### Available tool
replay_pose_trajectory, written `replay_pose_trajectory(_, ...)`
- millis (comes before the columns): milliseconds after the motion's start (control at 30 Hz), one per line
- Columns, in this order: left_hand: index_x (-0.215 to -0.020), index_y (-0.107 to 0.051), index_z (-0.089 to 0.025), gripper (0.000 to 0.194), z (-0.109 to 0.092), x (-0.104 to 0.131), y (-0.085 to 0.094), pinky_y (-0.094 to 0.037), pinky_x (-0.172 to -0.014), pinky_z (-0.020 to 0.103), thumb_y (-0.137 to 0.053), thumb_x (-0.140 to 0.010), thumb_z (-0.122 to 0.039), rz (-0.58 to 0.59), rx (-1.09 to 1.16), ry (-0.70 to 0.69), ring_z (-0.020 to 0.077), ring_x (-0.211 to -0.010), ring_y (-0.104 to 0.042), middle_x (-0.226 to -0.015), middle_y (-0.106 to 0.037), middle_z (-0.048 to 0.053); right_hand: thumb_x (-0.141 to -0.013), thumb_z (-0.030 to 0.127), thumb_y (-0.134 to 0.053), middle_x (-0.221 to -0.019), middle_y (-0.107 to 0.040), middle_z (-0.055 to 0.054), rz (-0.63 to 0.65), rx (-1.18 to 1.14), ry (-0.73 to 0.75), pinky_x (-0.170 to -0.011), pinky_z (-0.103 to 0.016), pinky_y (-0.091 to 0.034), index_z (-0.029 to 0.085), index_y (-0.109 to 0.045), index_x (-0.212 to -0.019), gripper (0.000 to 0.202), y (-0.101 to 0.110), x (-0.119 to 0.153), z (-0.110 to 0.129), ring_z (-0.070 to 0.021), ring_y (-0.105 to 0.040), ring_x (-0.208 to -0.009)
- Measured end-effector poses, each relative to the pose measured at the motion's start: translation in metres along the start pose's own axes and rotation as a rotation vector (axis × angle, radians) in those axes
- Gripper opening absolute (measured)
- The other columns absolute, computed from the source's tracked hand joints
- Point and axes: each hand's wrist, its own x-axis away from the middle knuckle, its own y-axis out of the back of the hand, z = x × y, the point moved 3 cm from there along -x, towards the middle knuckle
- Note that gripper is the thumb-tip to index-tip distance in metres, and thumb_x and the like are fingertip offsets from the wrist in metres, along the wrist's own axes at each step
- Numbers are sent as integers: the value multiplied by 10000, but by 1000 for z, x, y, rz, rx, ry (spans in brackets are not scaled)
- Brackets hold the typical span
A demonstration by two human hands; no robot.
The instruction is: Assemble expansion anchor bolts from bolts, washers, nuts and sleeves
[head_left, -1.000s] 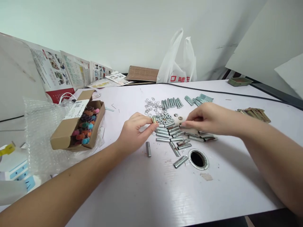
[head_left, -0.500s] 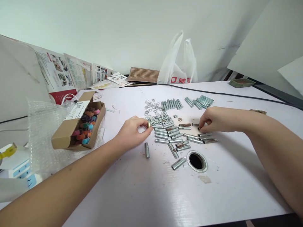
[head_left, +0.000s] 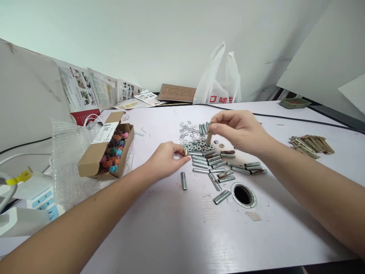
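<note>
My left hand [head_left: 164, 160] pinches a small brass-coloured metal cylinder [head_left: 186, 152] between thumb and fingertips, at the left edge of the metal parts. My right hand [head_left: 242, 129] is raised over the parts, its fingers closed on a dull brownish metal tube [head_left: 209, 137] held nearly upright. The tube's lower end is by the hex nuts [head_left: 199, 147]; whether it touches them I cannot tell. Silver metal sleeves [head_left: 200, 166], some rusty, lie just in front. Loose washers [head_left: 186, 134] are spread behind. Threaded studs [head_left: 202, 128] are partly hidden by my right hand.
Brass-coloured bolts [head_left: 312, 145] lie in a pile at right. A round hole with a metal rim [head_left: 253, 200] opens in the white table [head_left: 176, 232]. At left stand a cardboard box [head_left: 94, 160] of coloured caps and bubble wrap [head_left: 67, 163]. A black cable [head_left: 273, 115] crosses the back.
My right hand has moved left from the sleeves to above the nuts, now with the metal tube upright in it. My left hand keeps its pinch. The view has shifted slightly.
</note>
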Motion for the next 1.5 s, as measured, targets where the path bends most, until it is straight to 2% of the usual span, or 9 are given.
replay_pose_trajectory(100,-763,-756,-229,138,0,0,0,-461,-689,288,-669,-792,-333,30,31,26,168,-760,-639,-797,-730,-6,-862,304,-640,-724,-657,-20,51,-43,99,-509,-257,-371,167,-662,-840,140,-31,-17,6,-97,-481,-560)
replay_pose_trajectory(167,-786,-761,-218,158,0,0,1,-462,-710,288,-660,-794,-339,66,61,56,170,-784,-645,-807,-735,-3,-841,247,-642,-744,-654,-20,63,-18,167,-587,-260,-424,155,-668,-837,96,-43,-24,6,-111,-534,-639)
replay_pose_trajectory(333,-798,-758,-204,166,-3,1,3,-464,-719,278,-639,-796,-319,127,132,109,167,-803,-657,-820,-743,0,-846,193,-609,-793,-672,-20,108,82,205,-682,-264,-465,159,-688,-849,86,-54,-20,-1,-125,-577,-721)
replay_pose_trajectory(600,-749,-725,-202,137,4,-1,-2,-433,-679,258,-648,-780,-311,97,125,90,145,-742,-628,-746,-713,-23,-824,166,-613,-870,-672,-15,126,164,276,-752,-262,-489,167,-662,-912,101,-53,-10,-4,-129,-591,-790)
replay_pose_trajectory(733,-738,-718,-208,168,4,-1,-2,-419,-679,262,-616,-803,-325,105,39,43,136,-726,-608,-742,-696,-33,-824,191,-596,-846,-667,-7,185,237,256,-744,-259,-482,160,-653,-895,96,-52,-7,-8,-127,-595,-792)
replay_pose_trajectory(933,-731,-711,-216,175,4,0,-5,-436,-708,282,-610,-795,-342,38,-113,-5,168,-780,-607,-764,-670,3,-796,186,-591,-816,-674,1,233,249,207,-733,-246,-482,145,-655,-885,117,-54,-8,-9,-116,-599,-771)
replay_pose_trajectory(1167,-811,-693,-215,151,2,4,-4,-470,-757,313,-636,-741,-335,-28,-194,-85,204,-870,-601,-787,-674,19,-788,164,-579,-747,-657,-2,360,436,139,-595,-242,-399,142,-677,-830,110,-61,-6,-7,-104,-537,-651)
replay_pose_trajectory(1267,-860,-704,-210,187,0,5,-2,-485,-790,322,-637,-764,-356,-96,-175,-121,204,-897,-605,-838,-692,25,-817,241,-589,-769,-672,-8,376,475,123,-588,-252,-391,155,-704,-850,146,-53,-6,-3,-114,-543,-661)
replay_pose_trajectory(1500,-970,-721,-201,196,-5,8,0,-496,-844,304,-629,-841,-317,-266,-118,-266,175,-914,-622,-901,-716,28,-874,363,-592,-863,-706,-25,292,513,113,-711,-276,-460,165,-709,-909,233,-15,-5,8,-140,-612,-770)
